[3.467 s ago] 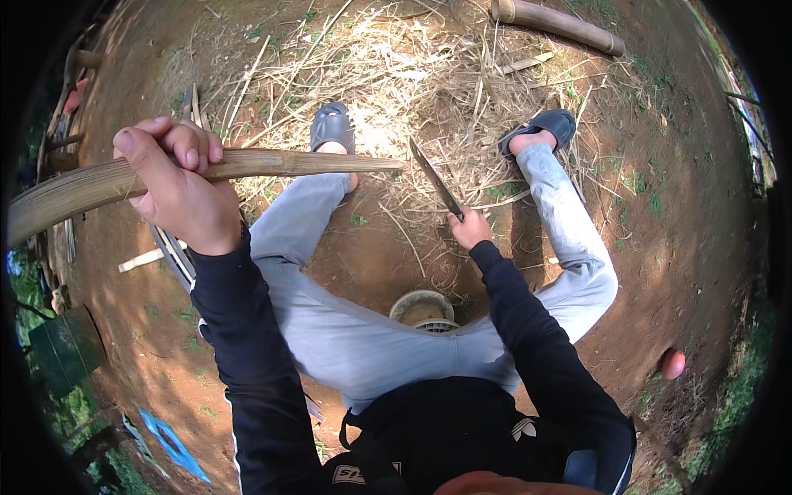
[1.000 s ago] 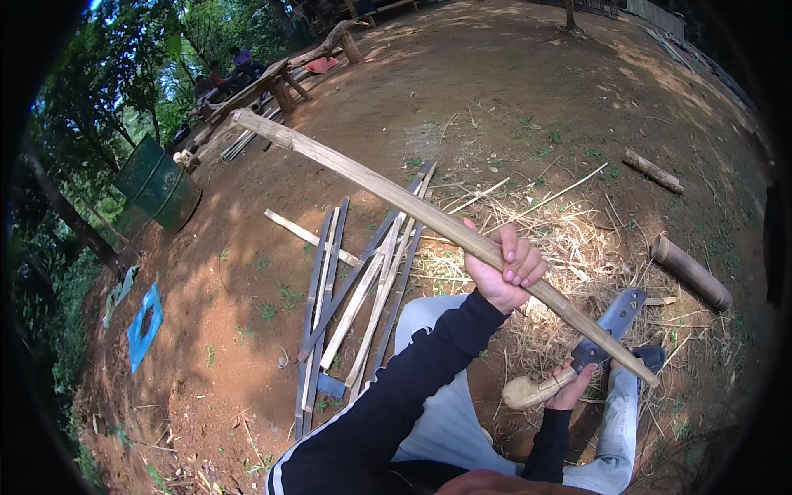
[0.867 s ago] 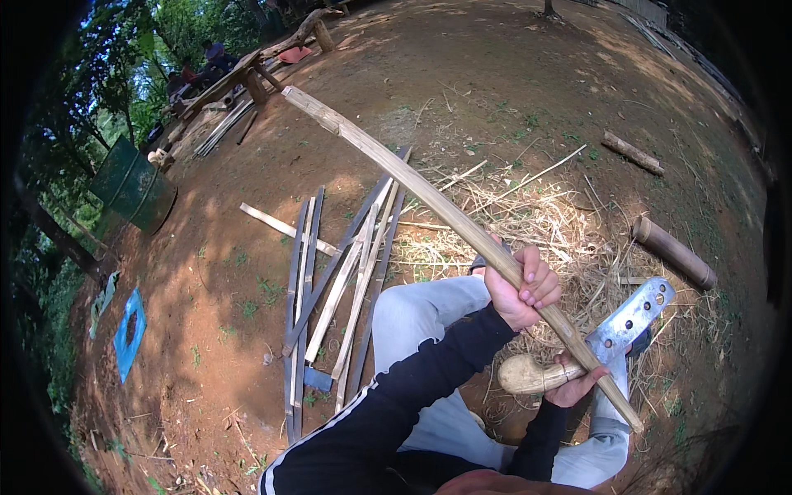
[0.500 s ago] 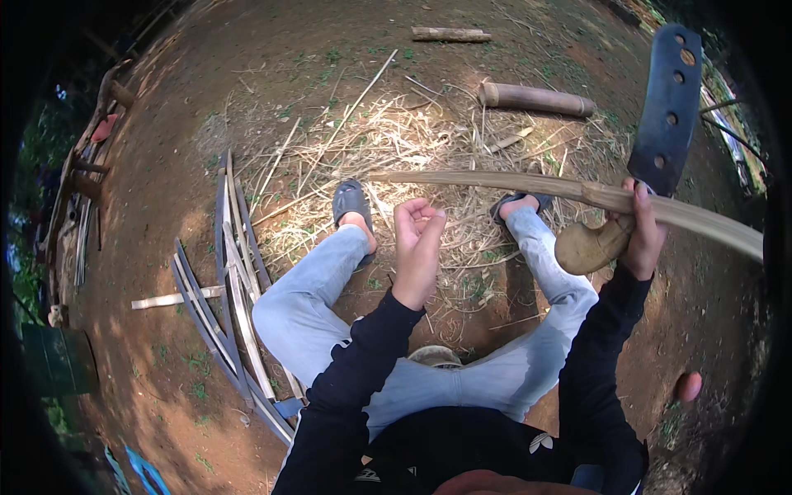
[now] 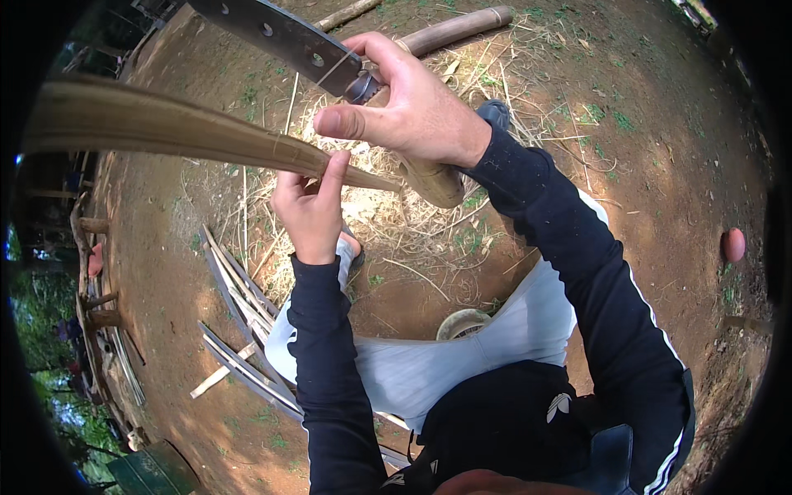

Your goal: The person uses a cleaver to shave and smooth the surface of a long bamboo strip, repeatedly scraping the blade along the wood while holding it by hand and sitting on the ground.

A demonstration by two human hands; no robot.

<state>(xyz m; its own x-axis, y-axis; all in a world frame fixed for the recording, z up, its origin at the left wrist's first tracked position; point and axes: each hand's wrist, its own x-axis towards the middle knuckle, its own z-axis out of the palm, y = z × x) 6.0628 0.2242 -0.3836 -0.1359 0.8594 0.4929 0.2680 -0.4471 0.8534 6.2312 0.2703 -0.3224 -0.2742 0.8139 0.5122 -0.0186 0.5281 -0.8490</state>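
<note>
A long split bamboo strip (image 5: 194,136) runs from the upper left to the middle, its wide end nearest the view. My left hand (image 5: 312,221) is closed on it, thumb and fingers pinching the strip near its narrower end. Above and to the right, my right hand (image 5: 425,115) is wrapped round the wooden handle (image 5: 437,186) of a machete, its thumb stretched out over the strip. The dark machete blade (image 5: 285,43), with a row of holes, points to the upper left. My right palm hides part of the handle.
Pale bamboo shavings (image 5: 462,91) cover the ground around my feet. A bamboo pole (image 5: 458,30) lies beyond them. Several split strips (image 5: 239,285) are piled beside my left leg. A reddish oval object (image 5: 733,245) lies at the far right, and a log rail (image 5: 82,247) runs along the left.
The bamboo strip has passed from my right hand to my left, and its long part now reaches left. My right hand, still with the machete, has swung up and left; the view has shifted.
</note>
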